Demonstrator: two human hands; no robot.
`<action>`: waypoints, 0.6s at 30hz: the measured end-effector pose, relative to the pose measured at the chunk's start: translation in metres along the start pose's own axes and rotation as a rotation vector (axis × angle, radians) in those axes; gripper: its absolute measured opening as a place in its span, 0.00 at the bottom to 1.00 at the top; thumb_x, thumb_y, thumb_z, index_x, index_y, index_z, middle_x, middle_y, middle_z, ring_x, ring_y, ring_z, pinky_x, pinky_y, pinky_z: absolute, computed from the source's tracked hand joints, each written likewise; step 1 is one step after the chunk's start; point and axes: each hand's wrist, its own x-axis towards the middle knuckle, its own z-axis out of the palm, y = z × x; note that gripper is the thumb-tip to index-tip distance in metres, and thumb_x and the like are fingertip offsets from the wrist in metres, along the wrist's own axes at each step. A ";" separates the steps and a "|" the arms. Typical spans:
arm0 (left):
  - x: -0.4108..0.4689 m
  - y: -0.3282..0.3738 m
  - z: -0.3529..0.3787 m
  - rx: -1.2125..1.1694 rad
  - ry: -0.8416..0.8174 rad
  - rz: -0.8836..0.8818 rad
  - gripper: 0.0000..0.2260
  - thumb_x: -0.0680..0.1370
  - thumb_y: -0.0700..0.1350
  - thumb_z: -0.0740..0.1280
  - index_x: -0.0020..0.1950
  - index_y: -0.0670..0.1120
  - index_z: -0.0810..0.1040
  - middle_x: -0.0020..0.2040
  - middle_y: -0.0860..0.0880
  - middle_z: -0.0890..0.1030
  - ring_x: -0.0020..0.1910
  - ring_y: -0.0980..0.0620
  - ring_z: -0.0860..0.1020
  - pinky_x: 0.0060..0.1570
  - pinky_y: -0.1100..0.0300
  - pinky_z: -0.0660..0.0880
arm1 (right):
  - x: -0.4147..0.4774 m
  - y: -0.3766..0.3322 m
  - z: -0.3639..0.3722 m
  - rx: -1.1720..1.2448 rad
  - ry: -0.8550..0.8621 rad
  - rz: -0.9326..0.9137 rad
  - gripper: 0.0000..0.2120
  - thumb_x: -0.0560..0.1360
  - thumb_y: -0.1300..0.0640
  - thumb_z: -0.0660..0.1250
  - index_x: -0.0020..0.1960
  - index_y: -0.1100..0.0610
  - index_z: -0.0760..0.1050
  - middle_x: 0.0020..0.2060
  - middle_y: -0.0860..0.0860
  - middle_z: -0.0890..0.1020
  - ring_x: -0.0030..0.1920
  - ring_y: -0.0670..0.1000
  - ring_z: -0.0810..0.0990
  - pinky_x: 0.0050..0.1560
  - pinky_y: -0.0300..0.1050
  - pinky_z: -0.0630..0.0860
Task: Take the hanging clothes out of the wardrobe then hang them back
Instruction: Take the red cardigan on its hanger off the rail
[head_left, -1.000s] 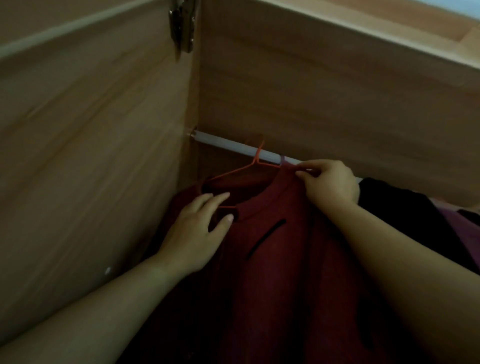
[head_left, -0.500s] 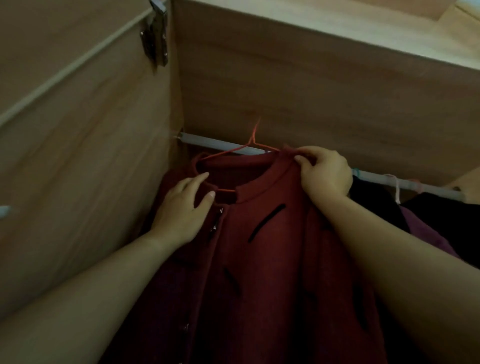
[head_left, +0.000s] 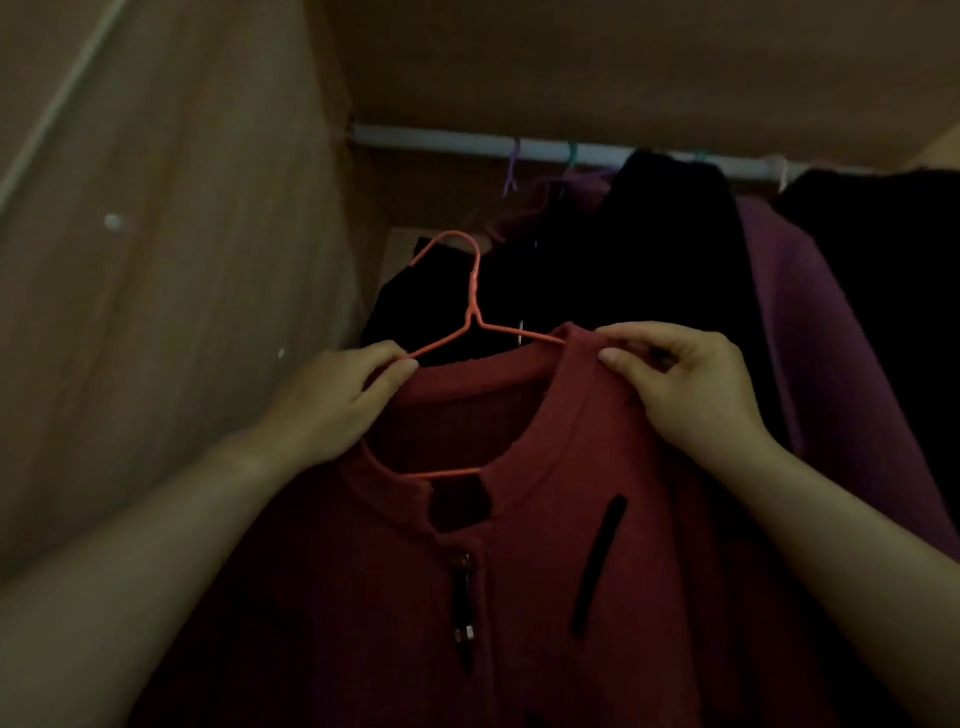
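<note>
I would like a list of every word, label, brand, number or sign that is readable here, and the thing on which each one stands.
No text can be read here.
Red garment, pinched at the collar by the right hand: no print or label shows.
Orange hanger, gripped by the left hand: bare wire.
Small white strip against the black garment behind: perhaps a tag, too small and dim to read.

Both bare forearms slant up toward the orange hanger (head_left: 474, 304). The left hand (head_left: 332, 405) grips its left arm, fingers curled. The right hand (head_left: 685, 387), at the hanger's right arm, pinches the collar of the red coat (head_left: 519, 571) between thumb and forefinger.
</note>
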 end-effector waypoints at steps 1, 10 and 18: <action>-0.019 0.006 0.004 -0.019 0.056 -0.033 0.22 0.73 0.65 0.50 0.49 0.54 0.79 0.41 0.56 0.81 0.44 0.52 0.80 0.44 0.53 0.74 | -0.016 0.002 -0.002 0.025 -0.060 0.008 0.09 0.71 0.51 0.71 0.45 0.36 0.79 0.38 0.39 0.82 0.39 0.50 0.81 0.45 0.44 0.79; -0.115 0.078 -0.010 0.086 0.217 -0.215 0.15 0.75 0.58 0.58 0.43 0.55 0.82 0.41 0.56 0.83 0.41 0.55 0.79 0.41 0.57 0.73 | -0.116 -0.009 -0.034 0.143 -0.282 -0.042 0.12 0.75 0.57 0.68 0.56 0.44 0.76 0.49 0.38 0.80 0.53 0.35 0.76 0.54 0.25 0.67; -0.148 0.149 -0.053 0.006 0.243 -0.185 0.17 0.76 0.60 0.56 0.46 0.54 0.81 0.40 0.55 0.80 0.40 0.53 0.79 0.40 0.50 0.75 | -0.152 -0.070 -0.098 0.131 -0.081 0.054 0.09 0.69 0.46 0.69 0.48 0.45 0.77 0.41 0.39 0.81 0.45 0.40 0.80 0.48 0.34 0.73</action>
